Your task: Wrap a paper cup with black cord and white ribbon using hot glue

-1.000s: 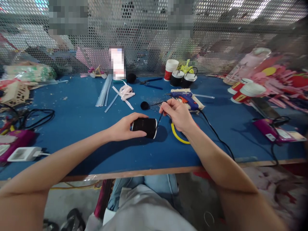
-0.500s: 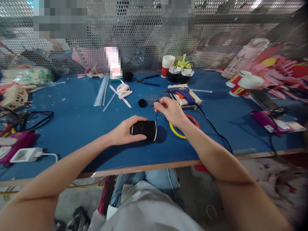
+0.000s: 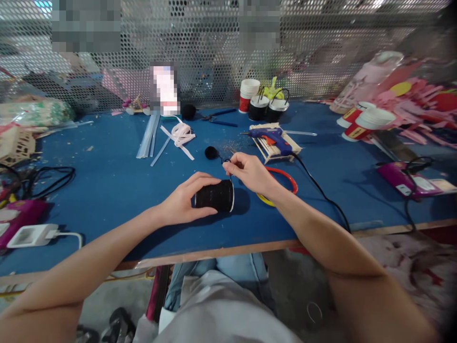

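Observation:
My left hand [image 3: 191,197] is wrapped round a paper cup [image 3: 216,196] covered in black, lying on its side with its white rim to the right. My right hand [image 3: 248,171] pinches a thin black cord [image 3: 231,178] just above that rim. The cord runs down to the cup's mouth and also leads left toward a round black ball [image 3: 211,153] on the table. Two finished-looking black cups [image 3: 258,113] with looped handles stand at the back, beside stacked white and red paper cups [image 3: 249,88].
A blue glue gun [image 3: 273,137] rests on a wooden stick rack [image 3: 264,153]. Its cable crosses the blue table [image 3: 117,190]. A red and yellow ring [image 3: 293,181] lies by my right wrist. White ribbon [image 3: 183,135], clear glue sticks [image 3: 148,136] and pliers [image 3: 219,116] lie beyond.
My right hand has come down and slightly left with the cord, closer to the cup's rim. My left hand still holds the cup, nearly in place. The view has shifted a little.

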Demonstrator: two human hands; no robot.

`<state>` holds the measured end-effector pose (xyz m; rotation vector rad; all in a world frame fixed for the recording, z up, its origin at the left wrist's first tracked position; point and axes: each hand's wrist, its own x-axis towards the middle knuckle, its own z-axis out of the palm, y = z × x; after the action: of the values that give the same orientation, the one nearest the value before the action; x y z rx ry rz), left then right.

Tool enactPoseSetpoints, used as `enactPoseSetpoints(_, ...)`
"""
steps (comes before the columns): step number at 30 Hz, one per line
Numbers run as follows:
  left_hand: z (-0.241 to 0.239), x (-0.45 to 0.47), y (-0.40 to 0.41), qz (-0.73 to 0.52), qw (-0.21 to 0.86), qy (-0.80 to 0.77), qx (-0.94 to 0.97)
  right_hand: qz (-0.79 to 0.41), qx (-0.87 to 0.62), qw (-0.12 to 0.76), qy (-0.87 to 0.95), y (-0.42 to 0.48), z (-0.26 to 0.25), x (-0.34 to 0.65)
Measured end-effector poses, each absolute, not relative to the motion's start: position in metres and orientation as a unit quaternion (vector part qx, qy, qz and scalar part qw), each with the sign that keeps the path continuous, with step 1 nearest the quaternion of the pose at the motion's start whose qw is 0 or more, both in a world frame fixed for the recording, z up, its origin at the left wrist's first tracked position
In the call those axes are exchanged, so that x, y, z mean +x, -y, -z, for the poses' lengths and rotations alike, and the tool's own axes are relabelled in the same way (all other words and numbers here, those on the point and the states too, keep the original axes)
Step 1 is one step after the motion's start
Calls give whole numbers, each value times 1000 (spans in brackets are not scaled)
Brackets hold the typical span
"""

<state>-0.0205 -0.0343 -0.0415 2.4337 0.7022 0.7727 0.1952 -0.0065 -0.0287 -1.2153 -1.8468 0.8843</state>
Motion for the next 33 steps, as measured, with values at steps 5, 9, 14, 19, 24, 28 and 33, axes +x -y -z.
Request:
enactPoseSetpoints(5,44,-21,34,-296,215,-245,898,-338,-483,358,724,8,30,192)
enactPoseSetpoints(9,48,-21,32,-294,186,-237,907,-318,-483,347,739,6,38,192)
enactPoseSetpoints(14,53,-23,29,-282,161,-227,918,-424,-483,333,690,4,47,193)
enactPoseSetpoints(19,52,-24,29,-268,181,-233,917,-477,-479,340,653,6,47,192)
enactPoseSetpoints(24,52,-23,30,-280,243,-254,893,-493,-495,347,625,9,42,187)
enactPoseSetpoints(28,53,-21,30,-278,269,-317,866,-495,-507,346,615,10,40,183)
enactPoseSetpoints(33,46,-20,32,-212,272,-371,862,-500,-507,335,617,11,40,182)
